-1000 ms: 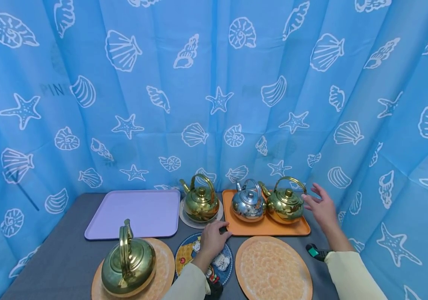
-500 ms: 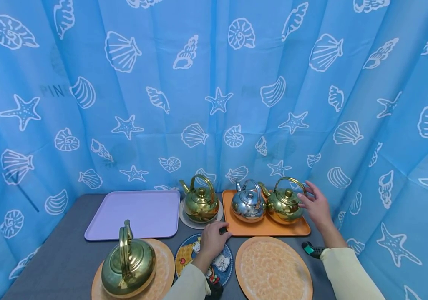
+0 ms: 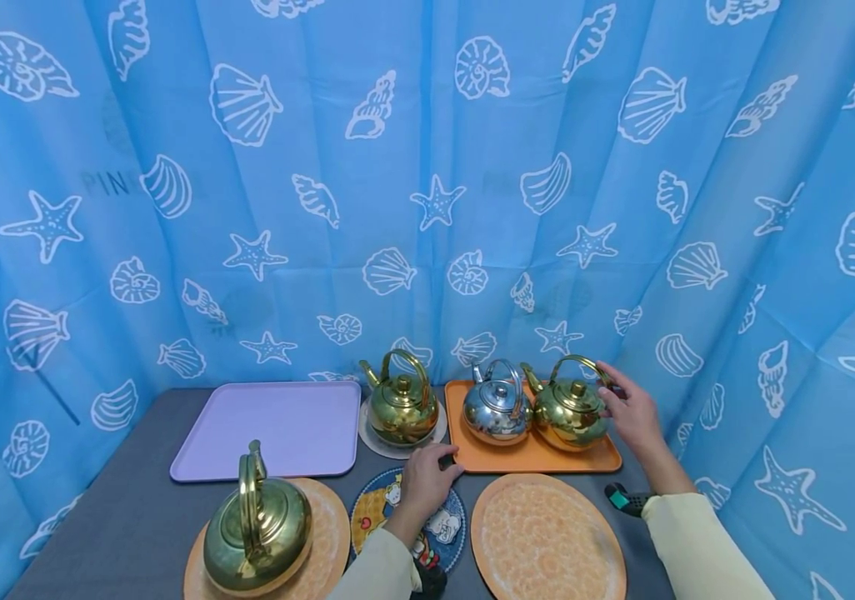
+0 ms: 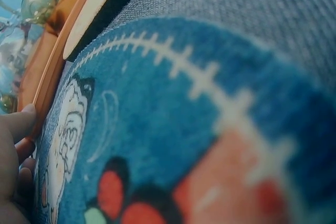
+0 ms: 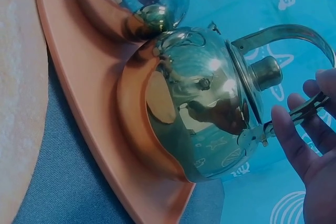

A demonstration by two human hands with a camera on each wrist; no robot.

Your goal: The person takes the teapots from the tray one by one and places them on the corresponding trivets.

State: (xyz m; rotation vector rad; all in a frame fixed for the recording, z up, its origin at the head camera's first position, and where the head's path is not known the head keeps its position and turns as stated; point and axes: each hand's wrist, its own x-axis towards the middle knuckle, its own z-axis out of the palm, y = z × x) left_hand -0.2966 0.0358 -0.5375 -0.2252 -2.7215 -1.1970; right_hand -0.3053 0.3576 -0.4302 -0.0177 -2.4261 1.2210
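Observation:
My right hand [image 3: 632, 412] grips the side of the arched handle of a gold kettle [image 3: 568, 412], thumb and fingers on either side of it in the right wrist view. This kettle stands at the right end of an orange tray [image 3: 465, 457], beside a silver kettle [image 3: 497, 412]. My left hand [image 3: 426, 481] is at the tray's front left corner, its thumb and fingers pinching the rim in the left wrist view. Below that hand lies a round blue cartoon mat [image 3: 442, 525], partly hidden by the hand and forearm.
Another gold kettle [image 3: 402, 408] stands on a pale round mat [image 3: 375, 446] left of the tray. A large gold kettle [image 3: 257, 533] sits on an orange-patterned round mat [image 3: 333, 517] at front left. A similar mat [image 3: 547, 533] lies at front right. A lilac tray [image 3: 270, 429] is at back left.
My right hand has moved slightly left onto the gold kettle's handle and closed round it. That kettle has shifted a little. My left hand stays at the tray corner.

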